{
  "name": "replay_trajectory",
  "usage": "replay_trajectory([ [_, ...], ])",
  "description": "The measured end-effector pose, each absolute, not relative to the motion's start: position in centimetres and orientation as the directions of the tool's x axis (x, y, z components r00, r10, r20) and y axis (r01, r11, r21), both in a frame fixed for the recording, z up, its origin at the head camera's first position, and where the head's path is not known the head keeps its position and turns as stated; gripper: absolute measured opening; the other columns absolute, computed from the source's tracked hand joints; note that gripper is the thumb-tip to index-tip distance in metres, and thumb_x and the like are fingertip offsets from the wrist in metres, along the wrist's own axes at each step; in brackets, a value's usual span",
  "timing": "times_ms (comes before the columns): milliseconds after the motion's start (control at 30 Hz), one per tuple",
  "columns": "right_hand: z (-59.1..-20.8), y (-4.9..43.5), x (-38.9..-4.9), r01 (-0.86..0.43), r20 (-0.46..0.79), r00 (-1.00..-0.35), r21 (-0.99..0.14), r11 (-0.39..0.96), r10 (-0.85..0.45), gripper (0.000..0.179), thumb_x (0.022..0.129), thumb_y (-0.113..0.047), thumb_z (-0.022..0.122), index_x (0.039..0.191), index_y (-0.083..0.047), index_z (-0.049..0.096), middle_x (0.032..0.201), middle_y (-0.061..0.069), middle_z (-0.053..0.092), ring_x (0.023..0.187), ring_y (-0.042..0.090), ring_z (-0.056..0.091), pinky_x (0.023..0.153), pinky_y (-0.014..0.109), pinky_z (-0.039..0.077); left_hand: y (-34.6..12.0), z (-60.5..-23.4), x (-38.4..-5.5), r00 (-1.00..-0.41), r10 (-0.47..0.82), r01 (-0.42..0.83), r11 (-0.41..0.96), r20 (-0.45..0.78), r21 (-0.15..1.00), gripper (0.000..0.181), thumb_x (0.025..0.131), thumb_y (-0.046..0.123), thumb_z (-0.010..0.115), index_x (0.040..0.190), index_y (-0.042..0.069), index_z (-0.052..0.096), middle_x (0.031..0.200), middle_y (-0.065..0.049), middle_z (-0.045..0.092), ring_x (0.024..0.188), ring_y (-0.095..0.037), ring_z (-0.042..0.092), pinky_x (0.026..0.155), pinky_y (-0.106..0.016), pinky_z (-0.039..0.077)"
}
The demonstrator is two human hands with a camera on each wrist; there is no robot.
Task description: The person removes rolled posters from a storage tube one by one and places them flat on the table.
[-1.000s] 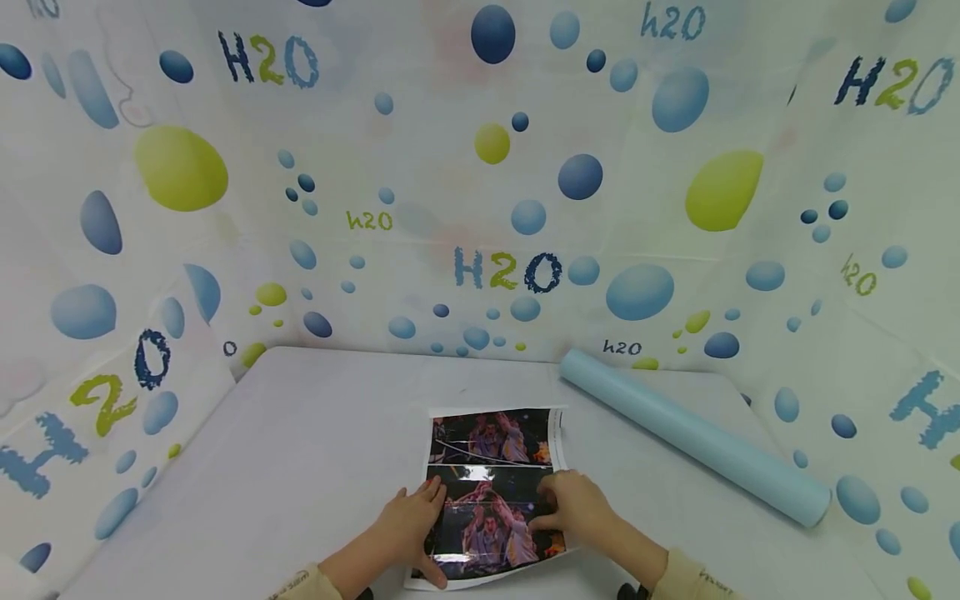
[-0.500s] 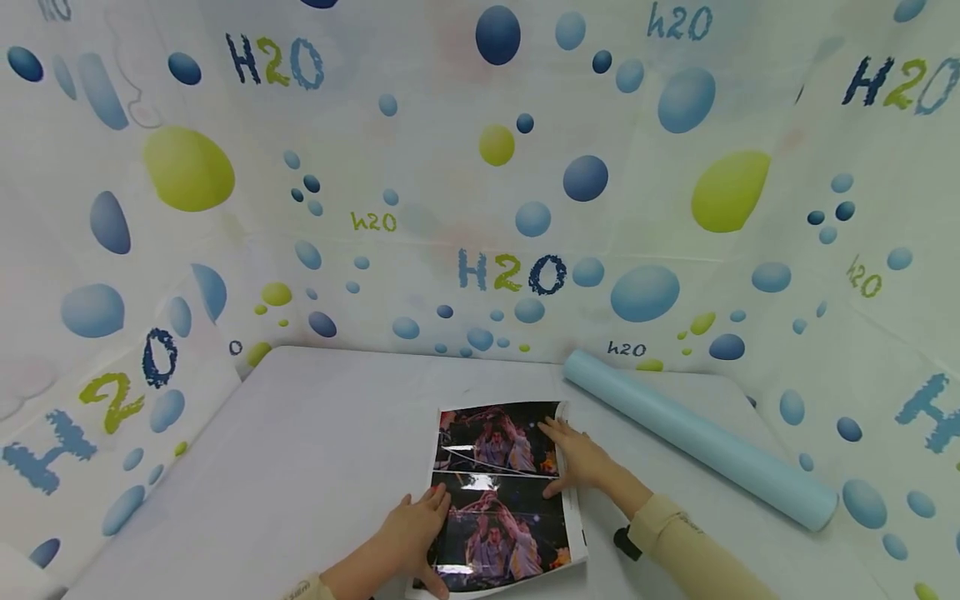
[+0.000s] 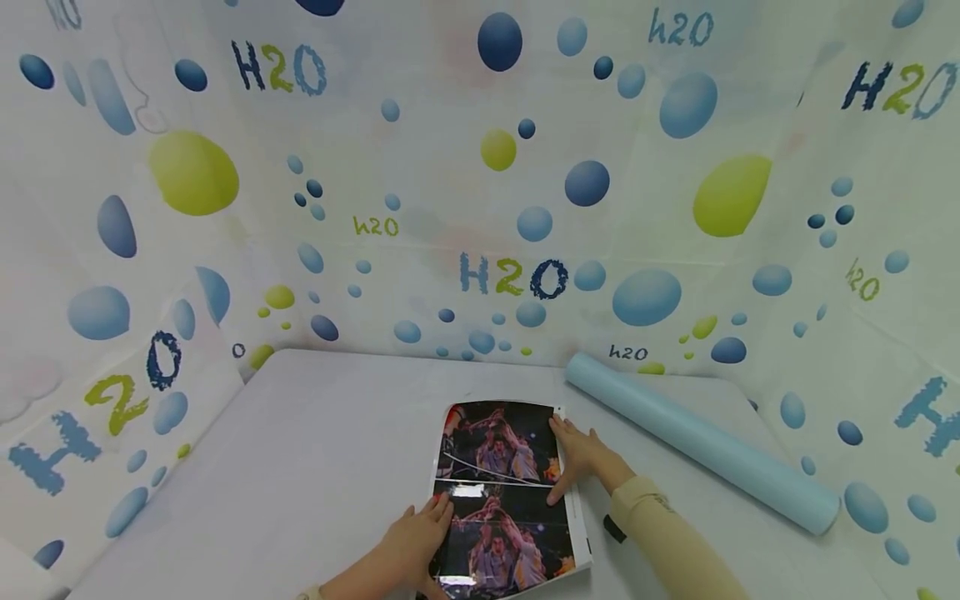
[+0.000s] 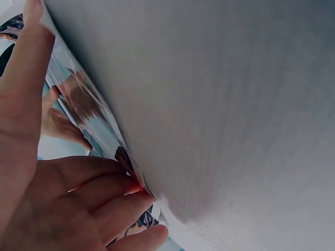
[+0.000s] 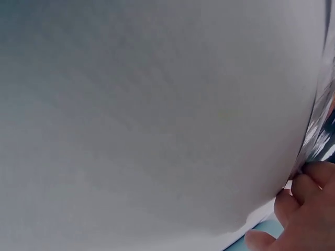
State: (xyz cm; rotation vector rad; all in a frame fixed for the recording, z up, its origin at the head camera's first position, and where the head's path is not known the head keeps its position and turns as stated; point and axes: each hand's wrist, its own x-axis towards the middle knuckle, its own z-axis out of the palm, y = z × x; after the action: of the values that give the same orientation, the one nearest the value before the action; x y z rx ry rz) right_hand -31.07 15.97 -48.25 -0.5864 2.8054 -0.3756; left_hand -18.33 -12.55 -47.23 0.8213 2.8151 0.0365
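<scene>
A glossy sheet [image 3: 498,446] printed with two stacked concert-like photos and a white margin lies on the white table, near its front edge. Along its left edge rests my left hand [image 3: 415,540], fingers stretched onto the lower photo and thumb near the bottom corner. My right hand [image 3: 587,457] lies spread over the right margin, fingertips by the upper photo and thumb lower down. From the left wrist, the fingers [image 4: 112,201] touch the sheet's edge. In the right wrist view, bent fingertips [image 5: 309,188] meet the edge of the shiny print.
A long light-blue roll [image 3: 701,442] lies diagonally on the right of the table [image 3: 322,467]. Behind stands a white backdrop [image 3: 427,158] with blue and green drops and H2O lettering. A small black object [image 3: 613,528] shows beside the right sleeve.
My right hand has slid up the right margin from the lower photo to beside the upper one, its fingers straightening. The left hand stays on the left edge. The sheet has shifted slightly right.
</scene>
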Motion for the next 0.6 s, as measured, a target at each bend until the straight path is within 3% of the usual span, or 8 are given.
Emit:
replay_trajectory([
  [600,-48.42,15.83,-31.52,-0.345,-0.224,-0.882,-0.294,0.891,-0.415,0.131,0.046,-0.050,0.087,0.143,0.003,0.017,0.150,0.019,0.012,0.137,0.036,0.012,0.102,0.064,0.011,-11.98,-46.65,-18.26,-0.833,0.521,0.530,0.848,-0.189,0.003,0.108,0.045,0.057,0.082,0.127,-0.006,0.049,0.133,-0.021,0.046,0.122,-0.034,0.044,0.090,-0.051,0.042],
])
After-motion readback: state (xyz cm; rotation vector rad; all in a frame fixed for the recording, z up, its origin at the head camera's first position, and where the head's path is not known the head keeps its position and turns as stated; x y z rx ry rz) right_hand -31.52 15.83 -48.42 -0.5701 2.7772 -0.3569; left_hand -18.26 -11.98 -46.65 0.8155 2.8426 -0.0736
